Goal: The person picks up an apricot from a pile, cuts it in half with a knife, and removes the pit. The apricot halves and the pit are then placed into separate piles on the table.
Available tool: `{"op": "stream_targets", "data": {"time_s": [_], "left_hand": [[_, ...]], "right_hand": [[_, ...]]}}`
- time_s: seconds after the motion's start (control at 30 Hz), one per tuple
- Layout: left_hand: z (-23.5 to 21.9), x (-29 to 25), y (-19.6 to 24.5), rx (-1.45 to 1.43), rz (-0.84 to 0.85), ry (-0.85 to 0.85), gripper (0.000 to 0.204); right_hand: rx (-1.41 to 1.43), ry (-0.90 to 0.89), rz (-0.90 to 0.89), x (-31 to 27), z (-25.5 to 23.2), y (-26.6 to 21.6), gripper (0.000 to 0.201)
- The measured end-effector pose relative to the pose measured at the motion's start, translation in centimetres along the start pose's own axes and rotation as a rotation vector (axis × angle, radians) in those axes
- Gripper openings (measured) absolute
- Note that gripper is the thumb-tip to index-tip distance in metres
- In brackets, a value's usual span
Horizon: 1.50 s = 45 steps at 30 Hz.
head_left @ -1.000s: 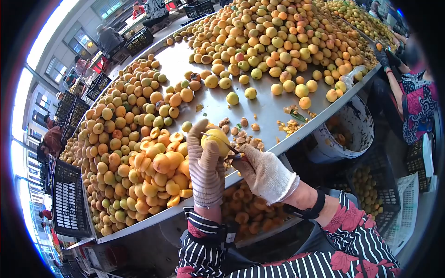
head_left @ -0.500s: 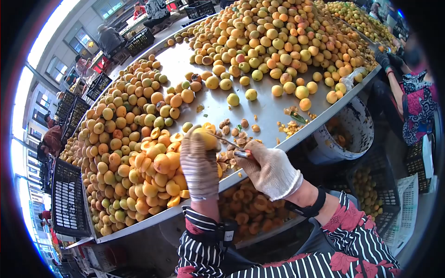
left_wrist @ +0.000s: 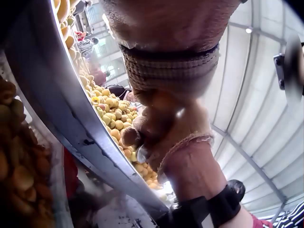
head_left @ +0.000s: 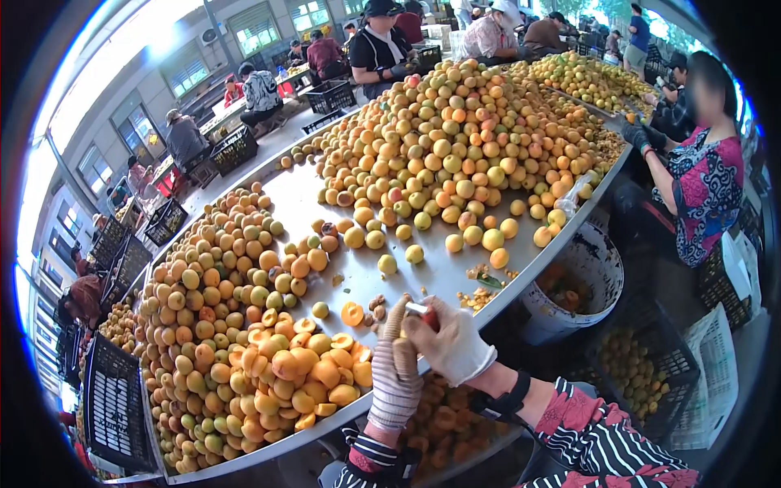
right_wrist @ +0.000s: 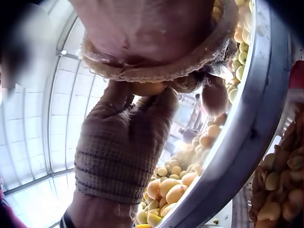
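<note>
My left hand (head_left: pixel 394 374), in a striped knit glove, is raised at the table's near edge with its fingers bent around an apricot (right_wrist: pixel 147 89). Most of that fruit is hidden; a strip of it shows between the two hands in the right wrist view. Against those fingers is my right hand (head_left: pixel 454 340), in a pale glove, gripping a small knife (head_left: pixel 429 317) by its red handle. The blade is hidden from view. Just beyond the left hand, an apricot half (head_left: pixel 352 314) lies near brown pits (head_left: pixel 377 306). Halved apricots (head_left: pixel 297 370) are heaped to the left.
Whole apricots (head_left: pixel 455 138) cover much of the metal table (head_left: pixel 358 281). Below its raised edge sits a container of apricot halves (head_left: pixel 443 419). A white bucket (head_left: pixel 598 272) and a black crate (head_left: pixel 651 374) stand right. Another person (head_left: pixel 700 171) sits at the right side.
The head view has tilted up, bringing more people into sight at the back. My hands have closed together, and the apricot and blade seen earlier are now covered by fingers.
</note>
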<state>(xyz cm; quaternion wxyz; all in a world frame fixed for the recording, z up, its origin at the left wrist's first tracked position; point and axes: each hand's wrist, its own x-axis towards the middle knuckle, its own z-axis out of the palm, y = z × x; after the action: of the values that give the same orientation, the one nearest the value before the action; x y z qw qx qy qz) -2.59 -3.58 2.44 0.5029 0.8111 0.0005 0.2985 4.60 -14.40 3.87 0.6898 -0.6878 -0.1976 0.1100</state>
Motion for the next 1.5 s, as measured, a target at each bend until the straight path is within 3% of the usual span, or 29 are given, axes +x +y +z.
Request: {"op": "stream_targets", "data": {"time_s": [0.07, 0.13, 0.27, 0.33, 0.4, 0.53, 0.8, 1.13, 1.23, 1.27, 1.33, 1.4, 1.47, 1.5], "left_hand": [[1.2, -0.6, -1.8, -0.197, -0.217, 0.040, 0.056], [2.8, -0.6, -1.8, -0.927, -0.527, 0.192, 0.052], [3.7, -1.7, -5.1, -1.054, -0.590, 0.242, 0.055], [3.7, -1.2, -4.8, -1.098, -0.572, 0.222, 0.058], [3.7, -0.6, -4.2, -1.387, -0.523, 0.252, 0.049], [3.2, -0.2, -4.6, -1.513, -0.624, 0.231, 0.051], [2.3, -0.5, -4.0, -1.454, -0.646, 0.200, 0.055], [1.1, -1.1, -3.5, -1.512, -0.680, 0.127, 0.055], [0.5, -0.8, -3.0, -1.430, -0.694, 0.069, 0.056], [0.2, -0.5, -2.8, -1.353, -0.670, 0.037, 0.057], [0.6, 0.5, -2.9, -1.220, -0.625, 0.047, 0.061], [0.5, -0.2, -2.8, -0.543, -0.322, 0.164, 0.061], [0.6, -0.6, -3.0, -0.439, -0.334, 0.165, 0.060], [1.0, -0.7, -2.5, -0.685, -0.457, 0.222, 0.058]], "right_hand": [[-0.207, 0.010, -0.153, -0.1, 0.2, 0.2, 0.036], [-0.192, 0.050, -0.143, -0.2, 0.3, -0.2, 0.033], [-0.252, 0.060, -0.267, -0.1, 0.6, -0.5, 0.029], [-0.301, 0.061, -0.416, 0.5, 0.7, -0.2, 0.027], [-0.278, 0.064, -0.411, 0.6, 0.9, -0.4, 0.026], [-0.361, 0.086, -0.568, 0.8, 0.9, -1.0, 0.024], [-0.443, -0.007, -0.624, 1.0, 0.9, -1.0, 0.023], [-0.548, 0.074, -0.773, 1.2, 1.0, -0.4, 0.019], [-0.489, -0.083, -0.476, 0.7, 1.0, -0.3, 0.025], [-0.479, -0.063, -0.470, 0.5, 1.2, -0.2, 0.025], [-0.336, -0.059, -0.147, 0.3, 0.9, -1.0, 0.035], [-0.336, -0.086, -0.087, 0.1, 0.5, -2.1, 0.036], [-0.251, -0.015, -0.133, -0.2, 0.5, -2.1, 0.034], [-0.247, -0.009, -0.126, -0.2, 0.5, -1.6, 0.034]]}}
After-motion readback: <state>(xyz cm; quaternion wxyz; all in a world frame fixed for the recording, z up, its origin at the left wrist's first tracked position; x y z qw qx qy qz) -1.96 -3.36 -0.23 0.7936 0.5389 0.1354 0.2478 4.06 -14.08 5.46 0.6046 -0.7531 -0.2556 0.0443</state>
